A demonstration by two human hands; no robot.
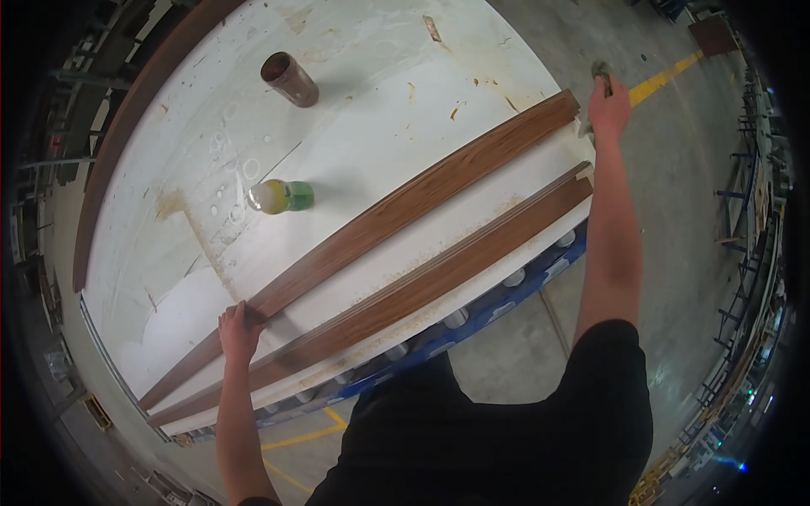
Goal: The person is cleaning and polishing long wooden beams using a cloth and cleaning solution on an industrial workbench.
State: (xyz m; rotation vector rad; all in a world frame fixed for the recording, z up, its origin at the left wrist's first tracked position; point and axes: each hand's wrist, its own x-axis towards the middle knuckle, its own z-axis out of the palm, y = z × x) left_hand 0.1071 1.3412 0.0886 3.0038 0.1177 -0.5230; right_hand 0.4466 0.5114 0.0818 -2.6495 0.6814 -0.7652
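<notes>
A long brown wood-grain board (pixel 405 202) lies slantwise across the white tabletop (pixel 371 126). My left hand (pixel 240 335) grips it near its left end, fingers over the far edge and thumb on top. Beyond the board's right end, past the table's edge, my right hand (pixel 609 110) is closed around a small dark greenish thing (pixel 601 72); its kind is not clear. Nearer to me, a second brown board (pixel 422 291) with a grooved edge lies roughly parallel to the first.
A clear bottle with a green label (pixel 295 196) lies on the table. Farther back is a brown cylindrical can (pixel 291 80). Another brown strip (pixel 118 139) runs along the far left edge. Rollers on a blue frame (pixel 439 336) line the near side. Racks (pixel 734 240) stand at right.
</notes>
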